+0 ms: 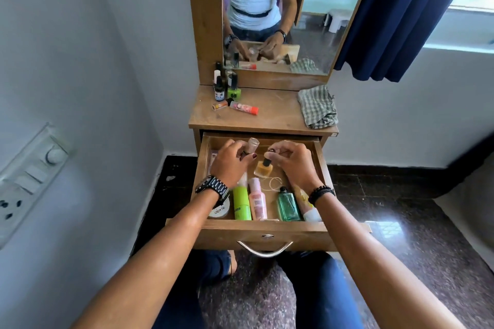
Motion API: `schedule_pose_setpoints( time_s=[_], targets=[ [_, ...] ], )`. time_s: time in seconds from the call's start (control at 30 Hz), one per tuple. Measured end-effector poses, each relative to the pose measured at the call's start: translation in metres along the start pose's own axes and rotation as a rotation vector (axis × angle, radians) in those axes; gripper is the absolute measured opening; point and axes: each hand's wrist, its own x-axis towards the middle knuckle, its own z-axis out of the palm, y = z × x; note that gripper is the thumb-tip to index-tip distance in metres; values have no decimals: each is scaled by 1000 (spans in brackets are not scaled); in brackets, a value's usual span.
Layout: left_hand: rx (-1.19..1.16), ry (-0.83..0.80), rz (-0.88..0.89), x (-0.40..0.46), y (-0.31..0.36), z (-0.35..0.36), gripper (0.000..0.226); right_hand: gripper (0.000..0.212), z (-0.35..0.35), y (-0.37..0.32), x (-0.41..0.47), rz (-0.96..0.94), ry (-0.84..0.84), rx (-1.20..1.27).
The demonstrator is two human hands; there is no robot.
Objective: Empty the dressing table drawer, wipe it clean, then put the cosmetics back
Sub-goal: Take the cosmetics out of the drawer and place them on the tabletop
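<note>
Both hands (pixel 263 161) in the open drawer (pixel 264 231) — bottles (pixel 263 201) inside.

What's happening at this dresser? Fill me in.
A person is emptying the open drawer. The left hand grips a small clear bottle; the right hand pinches something small above an orange bottle. Several cosmetics already stand on the tabletop beside a checked cloth. A green tube and a green bottle remain inside.
</note>
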Motion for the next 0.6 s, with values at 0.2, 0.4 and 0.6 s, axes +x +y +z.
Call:
schedule_pose_setpoints(
  time_s=[0.2,0.4,0.6],
  targets=[
    [-72,155,35,27,5,-37,29,7,5,-60,41,-150,86,-30],
    [-25,254,-49,70,1,-61,20,7,21,-98,79,-223,82,-107],
    [75,227,-83,96,-10,-56,20,7,43,-97,111,-183,104,-223]
  ],
)
